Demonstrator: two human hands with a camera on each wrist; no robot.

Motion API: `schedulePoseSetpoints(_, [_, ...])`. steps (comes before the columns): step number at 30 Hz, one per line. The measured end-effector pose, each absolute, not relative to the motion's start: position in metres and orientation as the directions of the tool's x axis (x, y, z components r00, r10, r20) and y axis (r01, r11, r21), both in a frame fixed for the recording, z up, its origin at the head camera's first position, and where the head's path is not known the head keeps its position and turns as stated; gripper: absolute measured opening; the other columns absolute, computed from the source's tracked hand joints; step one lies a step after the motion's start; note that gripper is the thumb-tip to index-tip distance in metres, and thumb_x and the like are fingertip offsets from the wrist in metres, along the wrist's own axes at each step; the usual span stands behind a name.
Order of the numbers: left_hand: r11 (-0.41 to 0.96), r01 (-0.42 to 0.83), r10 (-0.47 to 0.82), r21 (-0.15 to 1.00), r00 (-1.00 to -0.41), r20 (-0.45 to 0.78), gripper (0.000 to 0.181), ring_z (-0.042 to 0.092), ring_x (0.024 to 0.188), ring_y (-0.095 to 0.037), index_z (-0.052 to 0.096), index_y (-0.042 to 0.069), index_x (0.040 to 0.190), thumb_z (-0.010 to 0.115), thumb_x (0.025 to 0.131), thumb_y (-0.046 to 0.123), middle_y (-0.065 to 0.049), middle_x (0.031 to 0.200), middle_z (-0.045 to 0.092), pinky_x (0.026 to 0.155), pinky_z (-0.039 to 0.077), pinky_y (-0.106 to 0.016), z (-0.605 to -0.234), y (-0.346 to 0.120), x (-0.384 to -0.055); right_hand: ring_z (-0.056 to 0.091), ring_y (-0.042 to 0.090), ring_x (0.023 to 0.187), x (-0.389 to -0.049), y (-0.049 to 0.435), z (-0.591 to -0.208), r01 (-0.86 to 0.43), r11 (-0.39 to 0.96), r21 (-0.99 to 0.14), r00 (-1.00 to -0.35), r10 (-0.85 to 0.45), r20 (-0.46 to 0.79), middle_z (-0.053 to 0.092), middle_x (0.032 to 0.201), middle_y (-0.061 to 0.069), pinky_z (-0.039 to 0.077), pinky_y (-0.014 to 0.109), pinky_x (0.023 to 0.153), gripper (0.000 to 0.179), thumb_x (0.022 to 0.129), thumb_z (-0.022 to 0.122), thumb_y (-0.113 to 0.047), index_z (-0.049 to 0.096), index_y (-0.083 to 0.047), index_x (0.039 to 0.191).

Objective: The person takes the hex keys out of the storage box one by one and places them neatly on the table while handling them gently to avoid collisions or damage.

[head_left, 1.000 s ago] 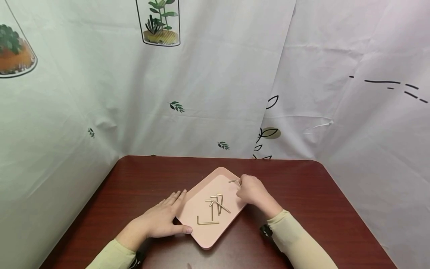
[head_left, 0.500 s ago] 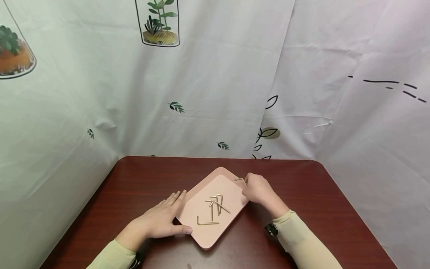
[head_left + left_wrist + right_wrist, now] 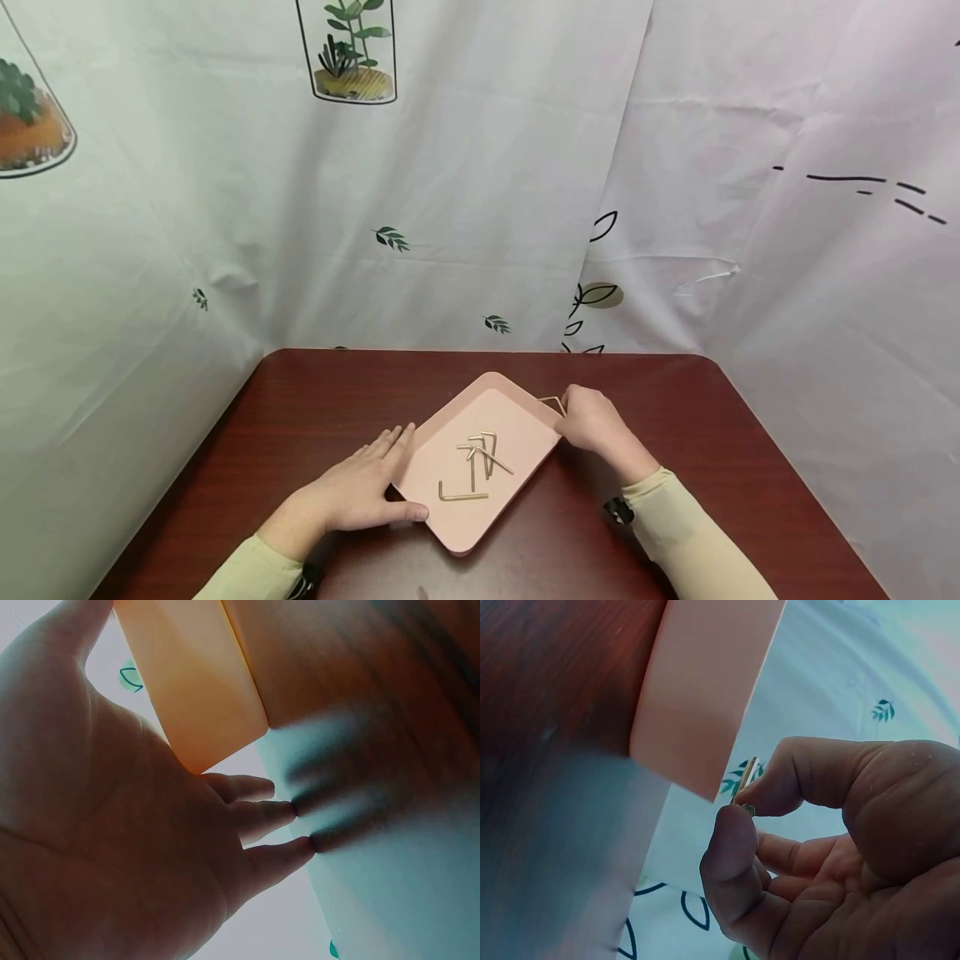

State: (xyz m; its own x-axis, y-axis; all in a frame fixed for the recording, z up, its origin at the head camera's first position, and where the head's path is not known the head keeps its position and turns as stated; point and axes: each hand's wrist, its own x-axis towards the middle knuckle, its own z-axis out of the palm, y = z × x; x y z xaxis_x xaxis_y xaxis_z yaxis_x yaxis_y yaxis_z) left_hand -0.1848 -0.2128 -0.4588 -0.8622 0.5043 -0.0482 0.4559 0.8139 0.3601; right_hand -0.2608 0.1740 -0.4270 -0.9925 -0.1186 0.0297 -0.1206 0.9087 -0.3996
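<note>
A shallow pink tray (image 3: 453, 529) lies slantwise on the table in the head view. My left hand (image 3: 354, 492) rests along its left corner, fingers straight and thumb over the near rim. In the left wrist view, the fingertips (image 3: 304, 846) come down at the tabletop beside the tray wall (image 3: 199, 675). At the tray's right corner, my right hand (image 3: 597, 427) pinches a brass-coloured hex key (image 3: 555, 400) between thumb and forefinger. Its bent end shows past the fingertips in the right wrist view. Several similar hex keys (image 3: 491, 454) lie inside the tray, most crossing each other; one (image 3: 463, 497) lies apart nearer the front.
The dark red-brown table (image 3: 337, 392) has rounded far corners. White printed cloth (image 3: 465, 183) hangs behind it and along both sides. A dark band (image 3: 618, 510) sits at my right wrist.
My right hand has moved to the right with the hex key, from over the tray's inside to its right corner. The left hand and the tray have stayed in place.
</note>
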Motion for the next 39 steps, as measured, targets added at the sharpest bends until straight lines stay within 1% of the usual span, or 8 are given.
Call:
schedulePoseSetpoints(5, [0.815, 0.453, 0.501, 0.361, -0.864, -0.047, 0.130, 0.031, 0.164, -0.050, 0.022, -0.005, 0.174, 0.072, 0.091, 0.081, -0.027, 0.178, 0.029, 0.126, 0.035, -0.069, -0.459, -0.213, -0.185, 0.054, 0.022, 0.066, -0.263, 0.181, -0.429, -0.112, 0.911, -0.396, -0.993, -0.111, 0.026, 0.059, 0.072, 0.004, 0.045, 0.035, 0.061, 0.012, 0.081, 0.072, -0.004, 0.062, -0.008, 0.086])
schedulePoseSetpoints(9, [0.814, 0.453, 0.501, 0.362, -0.864, -0.046, 0.130, 0.031, 0.164, -0.050, 0.022, -0.005, 0.174, 0.073, 0.091, 0.081, -0.027, 0.178, 0.029, 0.126, 0.035, -0.069, -0.458, -0.212, -0.185, 0.054, 0.022, 0.066, -0.263, 0.186, -0.429, -0.103, 0.910, -0.402, -0.994, -0.105, 0.019, 0.058, 0.071, 0.003, 0.045, 0.035, 0.061, 0.012, 0.080, 0.074, -0.005, 0.063, -0.009, 0.084])
schedulePoseSetpoints(13, [0.814, 0.456, 0.503, 0.361, -0.863, -0.046, 0.130, 0.031, 0.163, -0.050, 0.022, -0.005, 0.174, 0.072, 0.091, 0.081, -0.027, 0.178, 0.030, 0.126, 0.035, -0.070, -0.458, -0.212, -0.185, 0.053, 0.022, 0.064, -0.263, 0.192, -0.430, -0.099, 0.912, -0.398, -0.995, -0.100, 0.017, 0.057, 0.066, 0.002, 0.044, 0.035, 0.060, 0.015, 0.078, 0.075, -0.006, 0.061, -0.010, 0.076])
schedulePoseSetpoints(17, [0.814, 0.457, 0.504, 0.358, -0.863, -0.045, 0.130, 0.031, 0.163, -0.050, 0.022, -0.006, 0.174, 0.073, 0.091, 0.081, -0.027, 0.178, 0.030, 0.126, 0.035, -0.070, -0.458, -0.212, -0.185, 0.051, 0.022, 0.061, -0.265, 0.199, -0.432, -0.093, 0.914, -0.396, -0.995, -0.095, 0.017, 0.052, 0.062, 0.001, 0.042, 0.034, 0.058, 0.018, 0.076, 0.073, -0.005, 0.057, -0.012, 0.069])
schedulePoseSetpoints(23, [0.814, 0.462, 0.507, 0.352, -0.861, -0.042, 0.131, 0.032, 0.163, -0.051, 0.023, -0.006, 0.174, 0.073, 0.091, 0.082, -0.028, 0.178, 0.030, 0.126, 0.036, -0.069, -0.457, -0.212, -0.185, 0.048, 0.021, 0.060, -0.268, 0.209, -0.436, -0.086, 0.921, -0.380, -0.996, -0.087, 0.015, 0.049, 0.060, -0.001, 0.040, 0.034, 0.057, 0.020, 0.074, 0.070, -0.004, 0.055, -0.013, 0.066])
schedulePoseSetpoints(30, [0.816, 0.455, 0.502, 0.358, -0.864, -0.047, 0.130, 0.032, 0.163, -0.050, 0.023, -0.006, 0.174, 0.073, 0.091, 0.081, -0.028, 0.178, 0.030, 0.126, 0.035, -0.069, -0.457, -0.212, -0.184, 0.045, 0.020, 0.057, -0.269, 0.217, -0.437, -0.067, 0.921, -0.383, -0.998, -0.070, 0.007, 0.043, 0.057, -0.003, 0.037, 0.033, 0.055, 0.027, 0.073, 0.071, -0.004, 0.050, -0.015, 0.060])
schedulePoseSetpoints(34, [0.816, 0.451, 0.499, 0.361, -0.865, -0.049, 0.130, 0.031, 0.163, -0.050, 0.023, -0.006, 0.174, 0.073, 0.091, 0.080, -0.028, 0.178, 0.030, 0.127, 0.035, -0.069, -0.457, -0.212, -0.183, 0.045, 0.020, 0.057, -0.269, 0.221, -0.437, -0.054, 0.921, -0.386, -0.998, -0.062, -0.007, 0.044, 0.057, -0.002, 0.038, 0.032, 0.055, 0.029, 0.074, 0.072, -0.003, 0.050, -0.015, 0.059])
schedulePoseSetpoints(39, [0.816, 0.450, 0.499, 0.362, -0.865, -0.049, 0.130, 0.032, 0.163, -0.050, 0.023, -0.006, 0.174, 0.073, 0.091, 0.080, -0.028, 0.178, 0.030, 0.126, 0.035, -0.069, -0.457, -0.211, -0.183, 0.048, 0.022, 0.059, -0.268, 0.227, -0.439, -0.053, 0.924, -0.379, -0.998, -0.060, -0.007, 0.048, 0.059, 0.000, 0.041, 0.034, 0.058, 0.026, 0.075, 0.073, -0.004, 0.053, -0.014, 0.061])
